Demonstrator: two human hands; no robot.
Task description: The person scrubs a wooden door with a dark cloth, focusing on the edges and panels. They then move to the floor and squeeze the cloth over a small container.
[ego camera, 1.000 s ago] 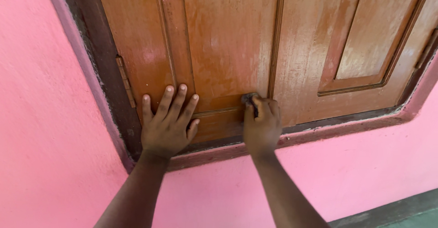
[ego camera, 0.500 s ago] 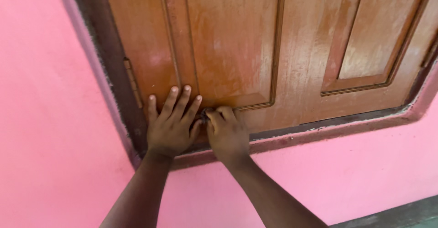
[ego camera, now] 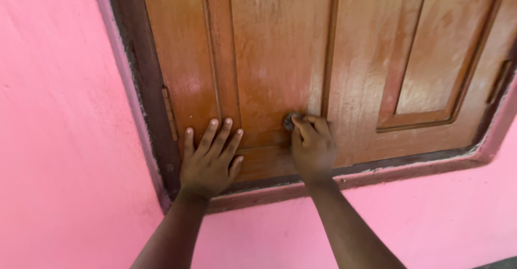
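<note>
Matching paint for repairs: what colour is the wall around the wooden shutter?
Pink wall, seen best in the head view.

left hand [ego camera: 209, 158] flat on shutter [ego camera: 280, 59] | right hand [ego camera: 313, 148] seemingly pinching dark pad [ego camera: 289, 121]

Soft, even daylight fills the view, bright without harshness and with no single source showing. The pink wall [ego camera: 64, 140] reads flat and saturated, a little paler toward the top left. The wooden shutter [ego camera: 280, 59] carries a broad pale sheen across its upper panels, a hazy glare that washes the grain out there, while the lower part stays a deeper orange-brown. Shadows are faint: a thin dark edge lies under the left hand [ego camera: 207, 164] and beside the right hand [ego camera: 314, 148], and the recessed dark frame [ego camera: 142, 86] sits in shade. Focus is fair at the centre; fine detail is slightly soft throughout. Straight lines lean and bow toward the edges.
</note>
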